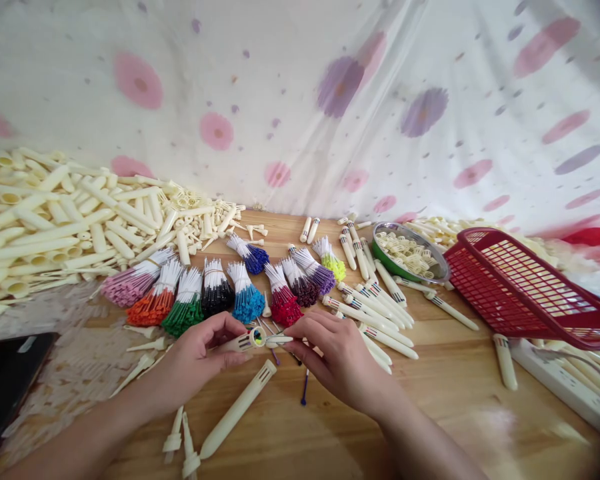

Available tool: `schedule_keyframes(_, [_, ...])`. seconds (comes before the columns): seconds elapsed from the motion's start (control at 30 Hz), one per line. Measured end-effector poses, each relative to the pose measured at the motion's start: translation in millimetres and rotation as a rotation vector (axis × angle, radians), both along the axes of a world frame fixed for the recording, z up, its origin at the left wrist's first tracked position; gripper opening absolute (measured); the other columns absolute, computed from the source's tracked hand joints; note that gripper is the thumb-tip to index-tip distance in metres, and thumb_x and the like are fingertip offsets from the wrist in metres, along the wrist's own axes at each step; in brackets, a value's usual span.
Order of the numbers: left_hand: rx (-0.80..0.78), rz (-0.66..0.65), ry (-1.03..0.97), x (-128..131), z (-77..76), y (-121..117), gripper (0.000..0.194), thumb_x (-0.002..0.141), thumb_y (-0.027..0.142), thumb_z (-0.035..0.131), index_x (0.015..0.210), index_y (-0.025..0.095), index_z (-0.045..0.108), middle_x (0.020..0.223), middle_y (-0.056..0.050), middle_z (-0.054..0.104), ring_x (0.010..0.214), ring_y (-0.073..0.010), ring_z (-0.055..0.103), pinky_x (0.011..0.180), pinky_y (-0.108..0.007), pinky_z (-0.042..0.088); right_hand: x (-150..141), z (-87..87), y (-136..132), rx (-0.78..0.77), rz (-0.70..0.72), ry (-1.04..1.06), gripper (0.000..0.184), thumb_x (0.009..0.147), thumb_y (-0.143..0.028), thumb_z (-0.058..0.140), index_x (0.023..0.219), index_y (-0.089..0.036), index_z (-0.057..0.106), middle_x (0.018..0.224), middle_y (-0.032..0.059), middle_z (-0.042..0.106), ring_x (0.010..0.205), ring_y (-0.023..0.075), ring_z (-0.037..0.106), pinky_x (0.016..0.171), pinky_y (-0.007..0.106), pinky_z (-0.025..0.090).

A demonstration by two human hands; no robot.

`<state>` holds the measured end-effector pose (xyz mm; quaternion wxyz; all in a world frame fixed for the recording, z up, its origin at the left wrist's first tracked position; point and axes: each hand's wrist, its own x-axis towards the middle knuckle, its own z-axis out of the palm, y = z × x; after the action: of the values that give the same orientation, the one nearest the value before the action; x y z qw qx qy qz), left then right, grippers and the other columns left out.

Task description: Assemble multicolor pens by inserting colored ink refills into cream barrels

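My left hand [207, 350] grips a cream multicolour pen barrel [245, 342], its open end facing right with coloured bits inside. My right hand [333, 353] pinches a small whitish plastic piece [279, 340] at that open end; whether it touches the rim I cannot tell. Below the hands lies another slotted pen barrel [237, 410]. A loose blue-tipped refill [305, 388] rests under my right fingers. Just beyond are tied bundles of refills, among them orange [155, 300], green [185, 310], light blue [247, 300] and red [284, 303].
Cream barrels are heaped [70, 213] at the left, above a dark phone [13, 380]. Several assembled pens [375, 310] lie right of the bundles. Behind them stands a metal bowl [445, 270] of small cream parts. A red basket [520, 293] leans near a white power strip [565, 383].
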<state>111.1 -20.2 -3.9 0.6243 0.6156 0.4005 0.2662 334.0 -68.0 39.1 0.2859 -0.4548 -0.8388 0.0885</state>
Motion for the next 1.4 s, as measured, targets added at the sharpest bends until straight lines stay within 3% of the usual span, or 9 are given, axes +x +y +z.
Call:
schedule_keyframes(0.67, [0.023, -0.024, 0.006, -0.8, -2.7, -2.0, 0.014, 0.074, 0.021, 0.068, 0.086, 0.023, 0.063, 0.085, 0.003, 0.065, 0.085, -0.0164, 0.061, 0.078, -0.026, 0.048, 1.4, -2.7, -0.5, -0.003, 0.034, 0.001, 0.016, 0.093, -0.022, 0.047, 0.083, -0.016, 0.059, 0.069, 0.0024, 0.060, 0.063, 0.0129, 0.051, 0.057, 0.023, 0.037])
schedule_keyframes(0.83, [0.053, -0.132, 0.068, -5.3, -5.2, -1.1, 0.024, 0.084, 0.030, 0.060, 0.107, 0.028, 0.066, 0.108, 0.001, 0.069, 0.102, -0.0192, 0.061, 0.089, -0.029, 0.047, 5.9, -1.6, 2.3, 0.002, 0.039, -0.008, 0.018, 0.093, -0.020, 0.046, 0.081, -0.016, 0.059, 0.069, 0.0031, 0.061, 0.063, 0.0129, 0.052, 0.057, 0.023, 0.037])
schedule_keyframes(1.03, [0.265, -0.240, 0.130, -8.6, -0.3, -2.9, 0.032, 0.089, 0.028, 0.053, 0.119, 0.034, 0.062, 0.121, 0.001, 0.066, 0.110, -0.0190, 0.059, 0.096, -0.030, 0.044, 5.3, -4.9, 1.0, 0.032, 0.053, -0.005, 0.019, 0.092, -0.018, 0.047, 0.077, -0.016, 0.059, 0.065, 0.0014, 0.060, 0.059, 0.0117, 0.050, 0.054, 0.023, 0.035])
schedule_keyframes(1.2, [0.251, -0.194, 0.195, -7.1, 8.6, -5.4, 0.034, 0.087, 0.031, 0.055, 0.120, 0.033, 0.062, 0.121, -0.001, 0.066, 0.113, -0.0218, 0.058, 0.096, -0.033, 0.045, 3.1, -5.5, -0.6, 0.063, 0.042, -0.027, 0.021, 0.093, -0.020, 0.047, 0.077, -0.017, 0.059, 0.066, 0.0015, 0.061, 0.060, 0.0120, 0.052, 0.054, 0.023, 0.036])
schedule_keyframes(1.4, [0.159, -0.063, 0.198, -5.1, 11.6, -6.5, 0.029, 0.080, 0.032, 0.063, 0.108, 0.030, 0.069, 0.113, -0.002, 0.071, 0.106, -0.0248, 0.062, 0.092, -0.036, 0.049, 5.6, 2.5, -1.2, 0.123, 0.034, -0.094, 0.016, 0.093, -0.021, 0.048, 0.085, -0.015, 0.061, 0.070, 0.0040, 0.064, 0.067, 0.0145, 0.057, 0.059, 0.025, 0.041])
